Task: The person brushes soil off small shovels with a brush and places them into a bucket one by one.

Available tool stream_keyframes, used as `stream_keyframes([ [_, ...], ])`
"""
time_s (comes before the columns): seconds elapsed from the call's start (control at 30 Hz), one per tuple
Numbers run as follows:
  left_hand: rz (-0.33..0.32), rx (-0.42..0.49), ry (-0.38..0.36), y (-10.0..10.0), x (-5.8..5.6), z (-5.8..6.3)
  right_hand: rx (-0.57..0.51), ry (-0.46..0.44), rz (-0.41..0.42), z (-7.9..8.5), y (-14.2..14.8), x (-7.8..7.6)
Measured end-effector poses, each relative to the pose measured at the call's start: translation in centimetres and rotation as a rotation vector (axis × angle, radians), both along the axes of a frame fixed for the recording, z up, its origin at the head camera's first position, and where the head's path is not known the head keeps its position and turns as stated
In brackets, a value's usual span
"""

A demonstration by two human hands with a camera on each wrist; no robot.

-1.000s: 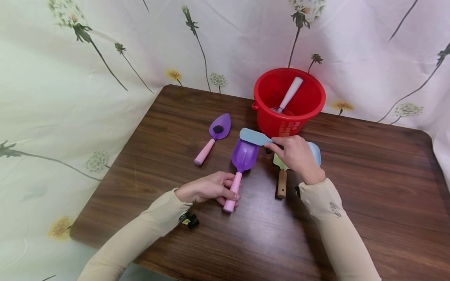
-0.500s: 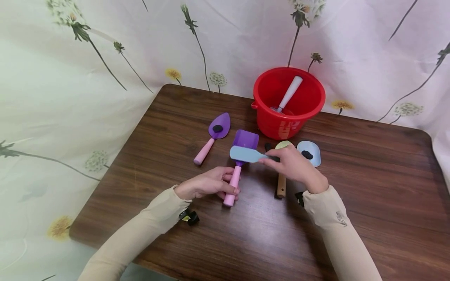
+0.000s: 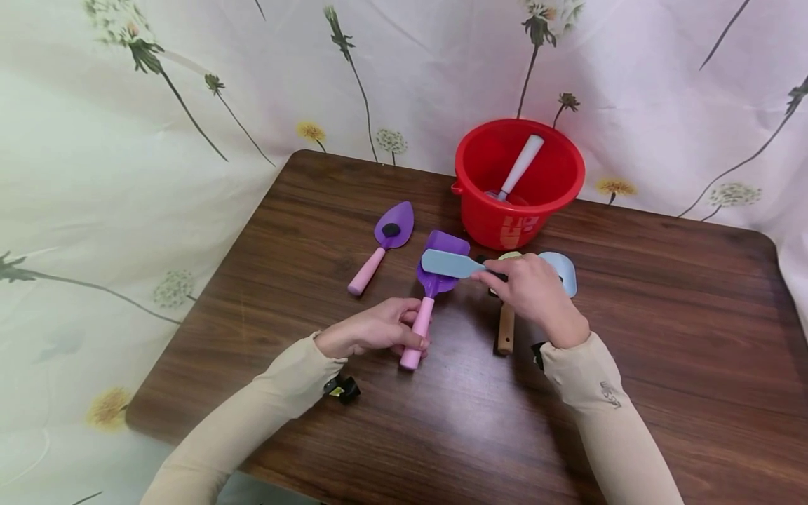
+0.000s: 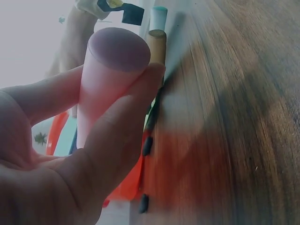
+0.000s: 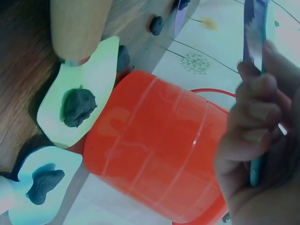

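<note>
My left hand (image 3: 379, 330) grips the pink handle (image 4: 105, 89) of a purple garden shovel (image 3: 448, 240), its scoop pointing away from me, raised off the table. My right hand (image 3: 529, 289) holds a light blue brush (image 3: 449, 264), flat back up, across the scoop. Whitish bristles between brush and scoop show blurred in the right wrist view, where the brush's handle end (image 5: 255, 171) pokes out below my curled fingers. The brush hides part of the scoop. Under my right forearm and hand lies a light green shovel (image 5: 101, 68) with a wooden handle (image 3: 506, 330).
Behind my right hand stands a red bucket (image 3: 505, 228) with a white-handled tool (image 3: 522, 165) inside. A purple trowel (image 3: 402, 216) bearing a dark lump (image 3: 391, 230) lies left. A light blue shovel (image 3: 567, 272) lies right, with another dark lump (image 5: 44, 183) on it.
The brush has slid from the scoop's tip toward the handle, then partway back toward the tip. My left hand has shifted slightly, keeping its hold on the shovel.
</note>
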State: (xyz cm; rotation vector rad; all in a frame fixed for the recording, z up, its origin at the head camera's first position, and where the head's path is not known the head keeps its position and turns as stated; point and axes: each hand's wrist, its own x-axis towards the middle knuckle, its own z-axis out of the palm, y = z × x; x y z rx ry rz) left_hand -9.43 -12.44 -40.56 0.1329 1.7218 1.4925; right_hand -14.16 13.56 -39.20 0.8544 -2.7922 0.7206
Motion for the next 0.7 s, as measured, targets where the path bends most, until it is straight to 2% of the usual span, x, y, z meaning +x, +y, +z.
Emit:
stream_keyframes([
  [0.2,0.002,0.002,-0.020,0.1,0.1,0.2,-0.059,0.210,-0.083,-0.6,0.3,-0.4],
  [0.37,0.004,0.031,-0.036,0.2,0.0,0.2,-0.095,0.289,-0.126,-0.9,0.1,-0.3],
  [0.47,0.004,0.033,-0.041,0.4,-0.1,0.2,-0.135,0.238,-0.084,-0.8,0.1,-0.2],
  [0.6,0.015,0.033,-0.036,0.6,-0.4,0.3,-0.167,0.046,0.044,-0.4,0.3,0.3],
  [0.7,0.025,0.028,-0.024,0.5,-0.6,0.3,-0.128,-0.066,0.122,0.0,0.5,0.7],
])
